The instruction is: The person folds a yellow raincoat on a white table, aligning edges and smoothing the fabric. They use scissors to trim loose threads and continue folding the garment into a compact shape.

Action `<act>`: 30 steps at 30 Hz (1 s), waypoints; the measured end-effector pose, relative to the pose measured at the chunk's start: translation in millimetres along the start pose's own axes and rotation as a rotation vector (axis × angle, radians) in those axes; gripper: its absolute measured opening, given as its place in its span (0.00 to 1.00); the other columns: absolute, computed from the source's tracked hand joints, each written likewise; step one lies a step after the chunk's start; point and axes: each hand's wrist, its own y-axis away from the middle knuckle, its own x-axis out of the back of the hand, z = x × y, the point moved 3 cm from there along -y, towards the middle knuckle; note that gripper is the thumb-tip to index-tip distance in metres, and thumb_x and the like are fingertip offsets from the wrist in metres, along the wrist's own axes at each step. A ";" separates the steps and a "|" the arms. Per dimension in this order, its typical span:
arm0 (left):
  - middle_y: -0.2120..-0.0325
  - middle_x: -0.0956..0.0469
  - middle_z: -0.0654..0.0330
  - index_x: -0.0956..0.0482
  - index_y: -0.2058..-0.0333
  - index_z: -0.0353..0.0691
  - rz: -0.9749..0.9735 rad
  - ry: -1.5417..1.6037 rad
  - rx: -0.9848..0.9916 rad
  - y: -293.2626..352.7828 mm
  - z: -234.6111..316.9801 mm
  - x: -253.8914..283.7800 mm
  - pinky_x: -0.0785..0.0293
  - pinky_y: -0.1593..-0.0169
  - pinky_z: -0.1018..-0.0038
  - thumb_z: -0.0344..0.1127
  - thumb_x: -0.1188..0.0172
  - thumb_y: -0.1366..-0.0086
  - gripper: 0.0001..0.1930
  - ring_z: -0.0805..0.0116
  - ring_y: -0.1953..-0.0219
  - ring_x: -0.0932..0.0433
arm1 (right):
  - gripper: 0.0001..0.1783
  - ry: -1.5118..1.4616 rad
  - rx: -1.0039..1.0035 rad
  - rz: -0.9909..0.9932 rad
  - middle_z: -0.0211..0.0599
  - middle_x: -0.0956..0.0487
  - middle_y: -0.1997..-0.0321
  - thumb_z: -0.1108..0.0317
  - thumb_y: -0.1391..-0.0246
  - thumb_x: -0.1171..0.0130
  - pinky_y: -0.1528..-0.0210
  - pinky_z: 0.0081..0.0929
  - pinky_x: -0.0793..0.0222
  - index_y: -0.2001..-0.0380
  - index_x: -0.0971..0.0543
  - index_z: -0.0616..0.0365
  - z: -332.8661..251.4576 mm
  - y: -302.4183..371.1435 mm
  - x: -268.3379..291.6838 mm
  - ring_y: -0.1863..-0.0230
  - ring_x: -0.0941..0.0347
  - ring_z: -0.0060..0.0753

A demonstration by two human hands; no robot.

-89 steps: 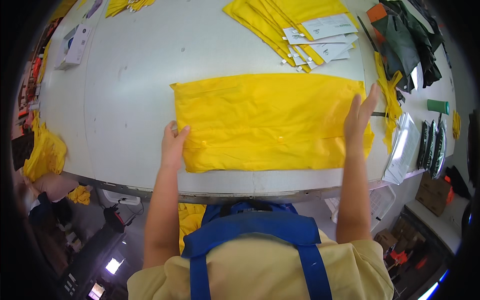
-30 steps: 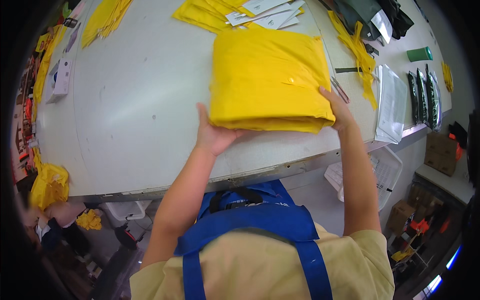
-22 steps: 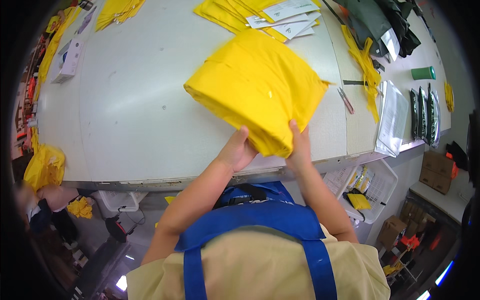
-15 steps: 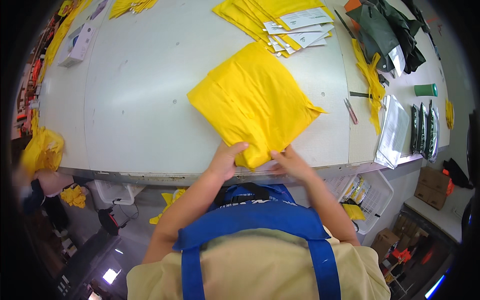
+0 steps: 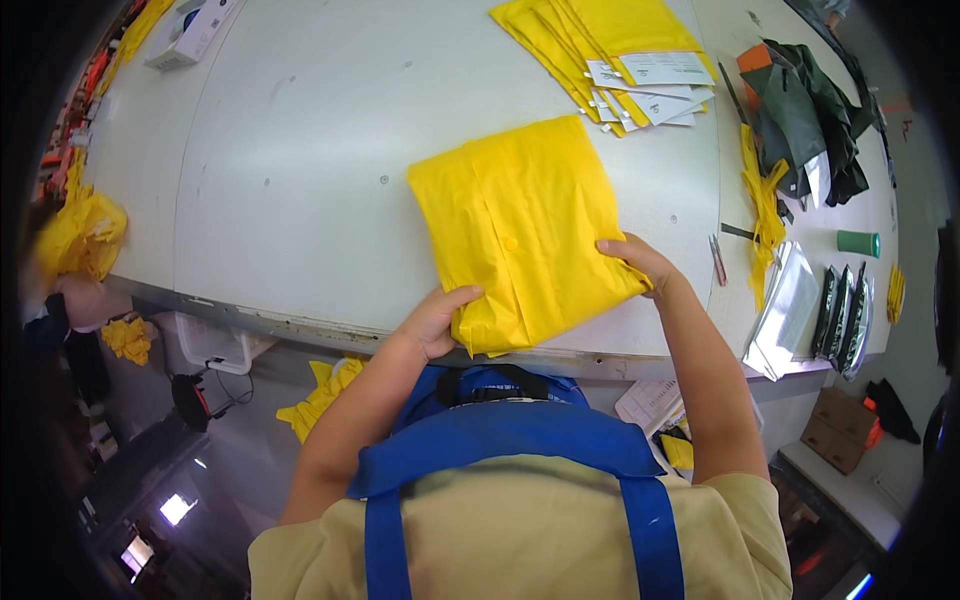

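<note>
A folded yellow garment point(image 5: 545, 205) with a round snap on its front placket lies on the white table point(image 5: 290, 210), close to the front edge. My left hand point(image 5: 434, 318) grips its near left corner, thumb on top and fingers underneath. At its right side my right hand point(image 5: 640, 262) pinches the edge, the thumb over the cloth and the other fingers mostly hidden below. Beyond the garment lies a stack of flat yellow folded pieces point(image 5: 640, 25) with white printed sheets point(image 5: 668, 70) on their near ends.
On the right lie small snips point(image 5: 718, 260), a yellow strip point(image 5: 765, 205), dark green cloth point(image 5: 795, 130), a green cylinder point(image 5: 858, 243), clear plastic sleeves point(image 5: 783, 310) and black packets point(image 5: 848, 315). A white box point(image 5: 195, 35) stands far left. Near the left edge, another person handles yellow cloth point(image 5: 85, 235).
The garment has been turned and its snap front now shows. My right hand has moved from the near edge to the right side. The view has shifted, too.
</note>
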 end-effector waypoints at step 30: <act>0.52 0.27 0.59 0.31 0.48 0.35 -0.004 -0.438 0.315 9.2 -64.1 -38.2 0.29 0.51 0.73 0.34 0.44 0.36 0.19 0.75 0.54 0.27 | 0.48 1.781 0.269 0.399 0.44 0.26 0.64 0.39 0.71 0.31 0.55 0.39 0.37 0.55 0.33 0.68 29.4 21.3 -121.5 0.60 0.28 0.42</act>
